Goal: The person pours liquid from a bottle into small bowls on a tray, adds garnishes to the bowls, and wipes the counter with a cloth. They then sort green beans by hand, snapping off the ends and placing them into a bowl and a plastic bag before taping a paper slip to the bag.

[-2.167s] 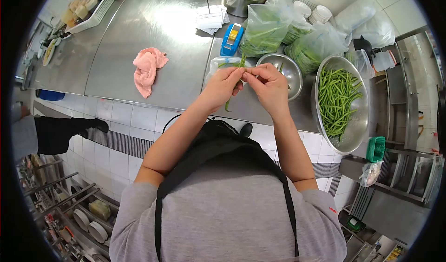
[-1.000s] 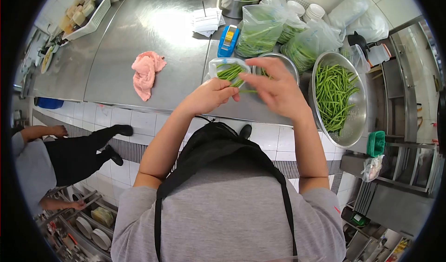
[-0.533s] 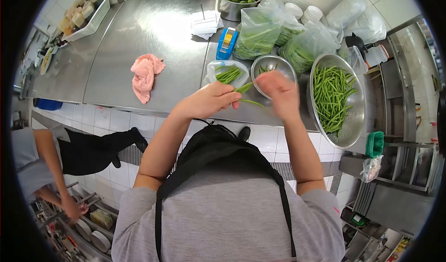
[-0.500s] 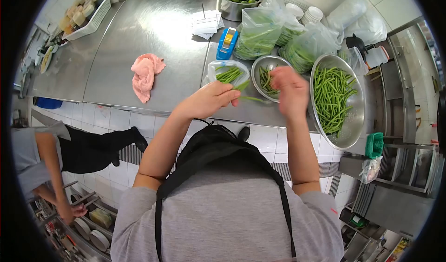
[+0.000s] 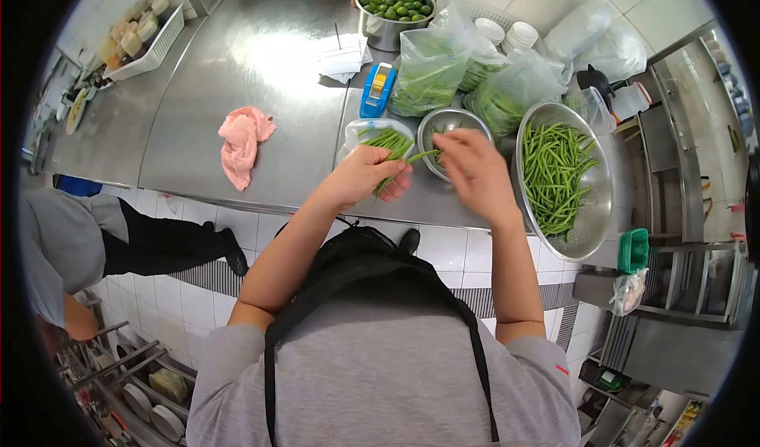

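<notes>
Several green beans [image 5: 389,140] are in my left hand [image 5: 364,176], its fingers closed round them. One bean [image 5: 422,155] sticks out to the right. At that bean's tip are the bent fingers of my right hand [image 5: 479,174], slightly blurred and pinched at its end. Behind my left hand is a clear plastic bag [image 5: 351,140] with cut-looking beans at its mouth. A small steel bowl [image 5: 455,113] stands just beyond my right hand, its contents partly hidden. To the right, a large steel colander [image 5: 598,213] is heaped with long green beans [image 5: 558,170].
Filled plastic bags [image 5: 431,71] stand behind the bowl, beside a blue tape dispenser [image 5: 378,91]. A pot of limes [image 5: 381,31] is further back. A pink cloth [image 5: 244,146] lies left on the steel counter [image 5: 190,130]. Another person [image 5: 63,241] stands at the left.
My right hand has moved left and down from over the small bowl to the bean's tip. The view has shifted slightly, and the other person's arm has moved left.
</notes>
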Available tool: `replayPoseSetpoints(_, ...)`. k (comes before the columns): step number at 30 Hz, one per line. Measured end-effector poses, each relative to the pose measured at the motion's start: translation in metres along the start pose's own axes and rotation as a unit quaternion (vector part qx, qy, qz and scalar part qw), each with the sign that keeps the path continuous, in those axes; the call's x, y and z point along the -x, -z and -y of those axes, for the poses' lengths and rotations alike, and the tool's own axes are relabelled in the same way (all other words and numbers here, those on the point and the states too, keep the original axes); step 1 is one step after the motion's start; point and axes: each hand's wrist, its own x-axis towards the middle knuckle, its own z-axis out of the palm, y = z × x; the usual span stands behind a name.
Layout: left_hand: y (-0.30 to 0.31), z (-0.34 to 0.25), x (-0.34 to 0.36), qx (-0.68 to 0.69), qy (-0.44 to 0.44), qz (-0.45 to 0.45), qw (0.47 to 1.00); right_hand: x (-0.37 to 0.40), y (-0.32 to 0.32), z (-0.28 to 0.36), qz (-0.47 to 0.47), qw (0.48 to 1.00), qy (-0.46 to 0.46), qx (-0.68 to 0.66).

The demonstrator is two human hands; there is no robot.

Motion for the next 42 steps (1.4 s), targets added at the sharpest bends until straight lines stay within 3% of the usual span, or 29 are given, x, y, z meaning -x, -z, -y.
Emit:
replayPoseSetpoints(2, -0.002, -0.003, 0.000, -0.026, -0.009, 0.001, 1.000, -0.002, -0.002, 0.005, 0.090, 0.963, 0.165, 0.195)
replayPoseSetpoints(4, -0.002, -0.005, 0.000, -0.033, -0.017, 0.006, 0.999, 0.001, -0.008, -0.007, 0.106, 0.958, 0.158, 0.216)
replayPoseSetpoints(6, -0.004, -0.005, -0.001, -0.036, -0.025, 0.008, 0.999, 0.004, -0.013, -0.009, 0.040, 0.990, 0.075, 0.110)
replayPoseSetpoints(7, -0.005, -0.005, -0.001, 0.021, -0.033, 0.011, 0.999, 0.005, -0.016, -0.009, 0.039, 0.990, 0.076, 0.112)
replayPoseSetpoints(9, -0.006, -0.004, -0.004, 0.072, -0.055, 0.017, 0.996, 0.003, -0.020, -0.008, -0.058, 0.995, -0.058, -0.053)
replayPoseSetpoints(11, -0.008, -0.003, -0.016, -0.073, -0.136, 0.003, 0.988, 0.009, -0.033, -0.020, -0.103, 0.981, -0.143, -0.081)
replayPoseSetpoints(13, -0.005, 0.004, -0.026, -0.057, -0.137, 0.035, 0.988, 0.011, -0.039, -0.024, -0.155, 0.925, -0.208, -0.276)
replayPoseSetpoints(14, -0.006, 0.004, -0.025, -0.034, -0.115, 0.030, 0.992, 0.006, -0.033, -0.026, -0.226, 0.854, -0.222, -0.412)
replayPoseSetpoints(15, -0.001, 0.010, -0.026, 0.022, -0.072, 0.040, 0.996, 0.005, -0.021, -0.034, -0.263, 0.830, -0.226, -0.436)
replayPoseSetpoints(17, -0.001, 0.007, -0.023, 0.077, -0.011, 0.000, 0.997, 0.005, -0.003, -0.051, -0.211, 0.912, -0.263, -0.234)
replayPoseSetpoints(18, -0.004, 0.007, -0.026, 0.067, -0.026, 0.005, 0.997, 0.006, -0.005, -0.064, -0.221, 0.914, -0.247, -0.234)
replayPoseSetpoints(19, -0.009, 0.008, -0.029, 0.116, -0.058, -0.001, 0.992, 0.009, -0.009, -0.079, -0.207, 0.971, -0.120, 0.016)
replayPoseSetpoints(20, -0.013, 0.009, -0.031, 0.165, -0.086, -0.006, 0.983, 0.015, -0.014, -0.086, -0.178, 0.947, 0.010, 0.268)
replayPoseSetpoints(22, -0.021, 0.003, -0.039, 0.191, -0.137, 0.010, 0.972, 0.018, -0.020, -0.075, -0.160, 0.971, -0.019, 0.174)
replayPoseSetpoints(24, -0.032, 0.003, -0.047, 0.286, -0.203, -0.085, 0.933, 0.018, -0.023, -0.033, -0.048, 0.987, -0.137, -0.072)
replayPoseSetpoints(26, -0.036, 0.006, -0.052, 0.242, -0.229, -0.080, 0.939, 0.019, -0.032, -0.009, 0.022, 0.996, -0.072, -0.052)
replayPoseSetpoints(29, -0.041, 0.005, -0.053, 0.252, -0.246, -0.043, 0.935, 0.023, -0.040, -0.015, -0.033, 0.998, -0.060, -0.009)
replayPoseSetpoints(32, -0.044, 0.005, -0.049, 0.268, -0.235, -0.053, 0.933, 0.023, -0.038, -0.013, -0.029, 0.992, -0.087, -0.082)
replayPoseSetpoints(36, -0.045, 0.008, -0.051, 0.277, -0.244, -0.047, 0.928, 0.024, -0.040, -0.021, -0.012, 0.996, -0.078, -0.042)
replayPoseSetpoints(39, -0.044, 0.007, -0.048, 0.300, -0.252, -0.028, 0.919, 0.023, -0.041, -0.023, -0.085, 0.994, -0.064, -0.037)
replayPoseSetpoints(41, -0.044, 0.006, -0.047, 0.343, -0.234, -0.015, 0.910, 0.022, -0.042, -0.027, -0.108, 0.921, -0.233, -0.291)
replayPoseSetpoints(42, -0.047, 0.006, -0.045, 0.343, -0.234, -0.015, 0.910, 0.020, -0.042, -0.026, -0.108, 0.922, -0.233, -0.291)
